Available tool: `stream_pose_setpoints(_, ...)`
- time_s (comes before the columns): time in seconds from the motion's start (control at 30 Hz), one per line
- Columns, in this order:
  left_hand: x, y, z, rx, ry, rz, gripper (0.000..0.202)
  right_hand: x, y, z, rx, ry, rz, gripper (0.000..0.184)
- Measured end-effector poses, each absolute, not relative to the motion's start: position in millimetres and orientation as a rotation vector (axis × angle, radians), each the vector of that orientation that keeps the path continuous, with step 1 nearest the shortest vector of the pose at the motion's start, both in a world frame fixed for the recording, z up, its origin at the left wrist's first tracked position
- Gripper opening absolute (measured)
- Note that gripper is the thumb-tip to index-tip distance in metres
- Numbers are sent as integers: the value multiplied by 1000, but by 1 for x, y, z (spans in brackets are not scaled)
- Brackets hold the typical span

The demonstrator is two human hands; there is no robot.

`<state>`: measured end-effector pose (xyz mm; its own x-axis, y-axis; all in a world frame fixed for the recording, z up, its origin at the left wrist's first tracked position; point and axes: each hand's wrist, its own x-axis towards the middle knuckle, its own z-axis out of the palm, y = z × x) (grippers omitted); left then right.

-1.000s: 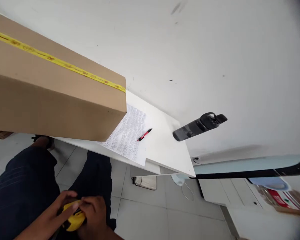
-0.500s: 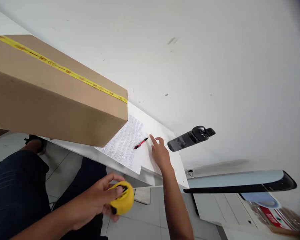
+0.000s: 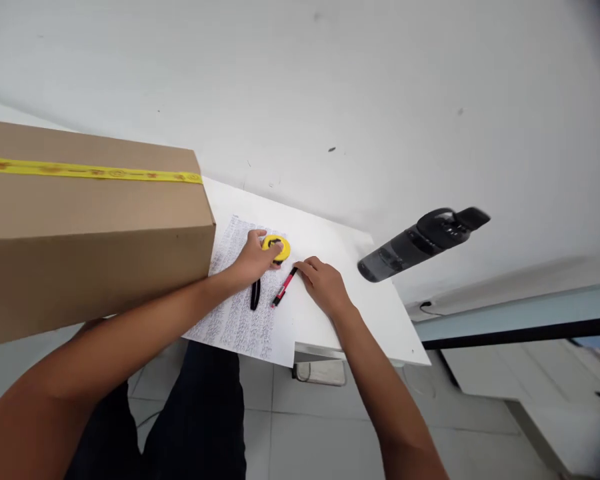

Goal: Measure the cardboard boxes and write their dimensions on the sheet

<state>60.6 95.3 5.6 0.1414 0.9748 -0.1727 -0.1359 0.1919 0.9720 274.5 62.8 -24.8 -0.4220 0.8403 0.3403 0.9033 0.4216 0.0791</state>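
Tape measure: smooth plastic; box: matt cardboard.

Left hand: has brought yellow tape measure from 6 o'clock up over paper, to 12 o'clock of pen. Right hand: off tape measure, now at pen's 1 o'clock end.

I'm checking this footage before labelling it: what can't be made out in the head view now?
All in the head view:
Sheet of paper: writing too small to read.
Cardboard box: left end cut off by the picture's left edge.
Yellow packing tape: print too small and blurred to read.
Tape measure: partly covered by the left hand.
Pen: whether the right hand grips its upper end is hidden by the fingers.
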Motion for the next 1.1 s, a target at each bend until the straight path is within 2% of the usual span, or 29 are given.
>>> stream_pose_setpoints(0.2, 63, 145, -4, 1227, 962, 1108, 53, 278, 64, -27, -1162, -2368, -812, 20)
stream_pose_setpoints(0.33, 61, 148, -12, 1279, 925, 1159, 56, 276, 63, -30, -1135, -2267, -827, 19)
stream_pose_setpoints(0.47, 62, 148, -15, 1322, 898, 1160, 59, 276, 61, -31, -1210, -2154, -549, 13)
stream_pose_setpoints(0.53, 62, 148, -17, 1343, 883, 1160, 61, 278, 60, -29, -1279, -2046, -259, 8)
stream_pose_setpoints(0.67, 61, 148, -21, 1410, 882, 1137, 66, 277, 58, -23, -1332, -1666, 448, 20)
stream_pose_setpoints(0.77, 58, 147, -23, 1492, 867, 1106, 74, 270, 55, -19, -1209, -1518, 794, 17)
stream_pose_setpoints(0.83, 57, 146, -23, 1532, 840, 1092, 81, 265, 52, -16, -1147, -1597, 905, 17)
stream_pose_setpoints(0.97, 57, 144, -23, 1494, 855, 1099, 85, 259, 49, -13, -1040, -1880, 895, 19)
stream_pose_setpoints(1.1, 59, 143, -21, 1457, 900, 1096, 86, 259, 46, -14, -999, -1886, 935, 45)
